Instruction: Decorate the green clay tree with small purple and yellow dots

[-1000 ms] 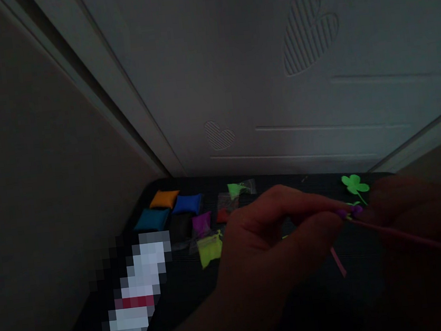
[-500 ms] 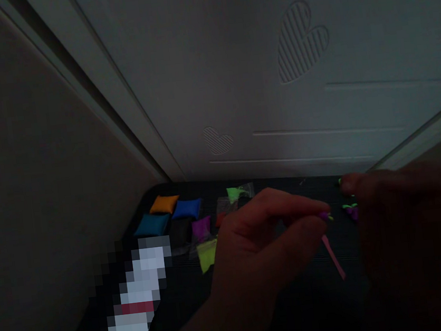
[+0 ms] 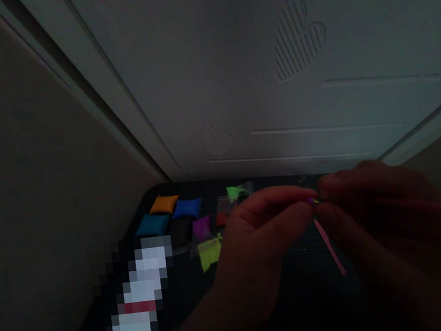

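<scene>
Between the thumb and forefinger of my left hand is a small purple piece of clay with a yellow-green bit at its right end. My right hand meets it from the right, its thumb and forefinger closed at the yellow-green bit. A slim pink modelling tool lies in the right hand and sticks out towards the right edge; its tip is hidden. On the dark table under the hands rests another pink tool, flat and knife-shaped.
Left of the hands are soft packs of clay: orange, blue, teal, black, purple, yellow and green. A blurred-out white object lies front left. A white panel with hearts stands behind the table.
My right hand has come in from the right and now meets the left at the clay piece; the pink tool in it has come into view. The left hand has shifted slightly left and up.
</scene>
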### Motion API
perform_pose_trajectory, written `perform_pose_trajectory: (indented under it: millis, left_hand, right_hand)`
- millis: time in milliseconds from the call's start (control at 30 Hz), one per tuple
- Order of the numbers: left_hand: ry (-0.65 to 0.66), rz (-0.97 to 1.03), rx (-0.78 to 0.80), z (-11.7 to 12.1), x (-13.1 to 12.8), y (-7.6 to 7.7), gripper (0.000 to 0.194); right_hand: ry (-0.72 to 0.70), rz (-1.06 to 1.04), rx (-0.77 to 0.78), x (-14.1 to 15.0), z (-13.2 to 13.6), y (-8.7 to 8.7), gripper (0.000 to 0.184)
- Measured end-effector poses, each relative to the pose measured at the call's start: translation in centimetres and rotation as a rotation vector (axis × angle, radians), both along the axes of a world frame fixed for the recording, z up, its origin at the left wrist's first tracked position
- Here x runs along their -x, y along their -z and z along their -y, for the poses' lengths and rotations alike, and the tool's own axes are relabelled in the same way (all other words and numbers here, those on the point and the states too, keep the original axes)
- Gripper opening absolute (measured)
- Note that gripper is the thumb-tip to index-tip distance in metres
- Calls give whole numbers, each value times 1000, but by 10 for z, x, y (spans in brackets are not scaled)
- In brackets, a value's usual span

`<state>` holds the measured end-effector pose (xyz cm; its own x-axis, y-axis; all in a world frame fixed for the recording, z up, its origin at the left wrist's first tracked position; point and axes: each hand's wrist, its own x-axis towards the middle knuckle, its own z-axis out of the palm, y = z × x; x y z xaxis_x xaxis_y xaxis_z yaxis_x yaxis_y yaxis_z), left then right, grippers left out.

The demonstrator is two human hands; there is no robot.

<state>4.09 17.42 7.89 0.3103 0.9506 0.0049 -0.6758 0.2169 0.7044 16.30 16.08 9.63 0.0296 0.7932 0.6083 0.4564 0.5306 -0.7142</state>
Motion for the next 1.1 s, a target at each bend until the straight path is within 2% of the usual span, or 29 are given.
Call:
perform_pose_trajectory:
  millis: [233, 533, 733, 967, 1100]
  left_hand:
    - [-19, -1, 101, -1, -3, -2, 11]
    - [-50, 18, 75, 1, -4, 1, 12]
    - [-23, 20, 118, -1, -4, 0, 11]
    - [-10, 74, 154, -2, -4, 1, 9]
    - [-40, 54, 129, -3, -4, 1, 9]
  right_hand:
    - [-15, 81, 0, -2, 0, -2, 30]
    - [6, 64, 2, -2, -1, 0, 24]
    - [47, 48, -33, -1, -2, 3, 21]
    - [1, 94, -2, 0, -2, 6, 28]
    - [115, 0, -50, 7, -2, 9, 19]
